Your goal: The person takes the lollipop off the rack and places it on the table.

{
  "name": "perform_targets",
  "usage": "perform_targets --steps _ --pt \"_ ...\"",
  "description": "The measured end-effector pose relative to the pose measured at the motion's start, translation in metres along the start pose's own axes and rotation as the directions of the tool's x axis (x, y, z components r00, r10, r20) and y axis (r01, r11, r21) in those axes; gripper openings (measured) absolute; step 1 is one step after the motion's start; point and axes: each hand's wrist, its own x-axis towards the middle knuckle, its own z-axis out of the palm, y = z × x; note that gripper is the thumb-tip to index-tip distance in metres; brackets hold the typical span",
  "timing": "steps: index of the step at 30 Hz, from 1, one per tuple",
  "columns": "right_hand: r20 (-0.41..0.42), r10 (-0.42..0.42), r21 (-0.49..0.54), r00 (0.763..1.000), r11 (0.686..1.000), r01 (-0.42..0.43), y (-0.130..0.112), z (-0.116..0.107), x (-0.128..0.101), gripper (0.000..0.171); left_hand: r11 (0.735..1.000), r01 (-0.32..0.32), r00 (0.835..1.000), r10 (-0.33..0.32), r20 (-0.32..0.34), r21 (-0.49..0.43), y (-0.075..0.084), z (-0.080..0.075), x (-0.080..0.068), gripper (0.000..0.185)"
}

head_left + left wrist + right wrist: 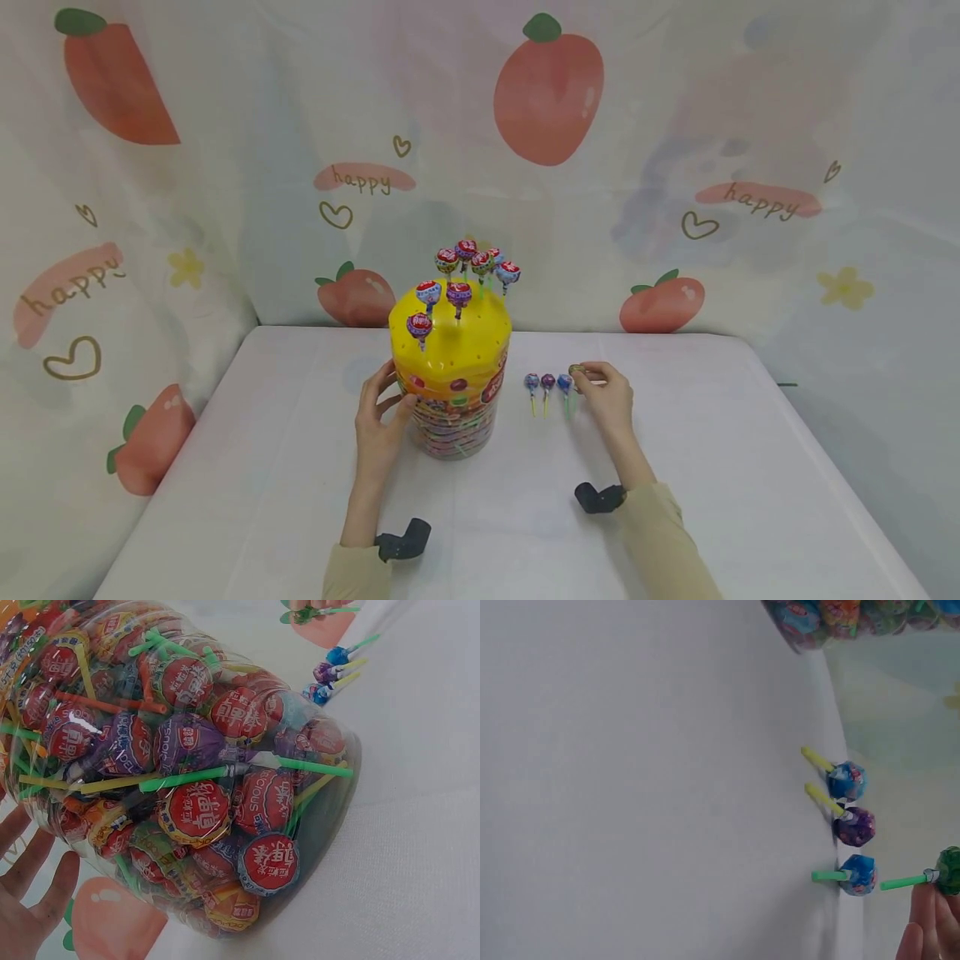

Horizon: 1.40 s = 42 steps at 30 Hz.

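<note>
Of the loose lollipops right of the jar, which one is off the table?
The green-wrapped lollipop on a green stick, pinched in the right hand; the three others, two blue and one purple, lie on the table.

A white table (750, 467) fills the lower part of the head view, and three wrapped lollipops (547, 385) lie in a row a little right of its middle, heads toward the far edge, sticks toward the near one. Behind the far edge and along the left edge hangs a pale curtain (225, 167) printed with orange-red fruit (547, 96), hearts, small yellow flowers and the word "happy".
</note>
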Motion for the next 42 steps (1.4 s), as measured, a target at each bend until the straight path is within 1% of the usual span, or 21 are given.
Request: perform_targets --steps 4,7,11,15,21,27,34,39,42 --pt "0.013 0.023 -0.072 1.0 0.997 -0.022 0.006 0.0 0.007 0.03 1.0 0.013 1.0 -0.013 0.001 0.012 0.001 0.0 0.0 0.06" --pt "0.027 0.022 -0.113 0.999 0.993 -0.019 0.01 0.0 0.013 0.03 1.0 0.014 1.0 -0.014 0.006 0.014 0.001 -0.001 0.0 0.059" --pt "0.039 0.032 -0.158 0.999 0.987 -0.025 0.015 0.002 0.02 0.031 1.0 0.0 1.0 0.0 0.009 0.004 0.0 -0.001 0.0 0.058" --pt "0.071 0.073 -0.196 0.995 0.979 -0.058 0.02 0.002 0.025 0.033 1.0 0.01 1.0 -0.01 0.009 0.002 0.001 -0.001 0.0 0.057" --pt "0.123 0.114 -0.23 0.986 0.97 -0.083 0.024 0.001 0.027 0.035 0.999 0.052 0.999 -0.052 0.007 0.012 0.003 0.0 0.0 0.057" --pt "0.125 0.114 -0.253 0.986 0.964 -0.079 0.026 0.001 0.027 0.034 0.997 0.075 0.997 -0.075 0.012 0.013 0.008 0.0 0.001 0.059" --pt "0.125 0.129 -0.274 0.984 0.958 -0.091 0.026 0.0 0.026 0.033 0.997 0.078 0.996 -0.079 0.029 0.023 0.037 -0.003 -0.001 0.055" --pt "0.129 0.139 -0.267 0.982 0.958 -0.101 0.025 -0.002 0.025 0.036 0.996 0.084 0.996 -0.085 0.026 0.021 0.038 -0.003 -0.001 0.055" --pt "0.123 0.142 -0.265 0.982 0.958 -0.106 0.026 -0.004 0.025 0.039 0.995 0.098 0.995 -0.098 0.022 0.019 0.028 -0.002 0.0 0.057"
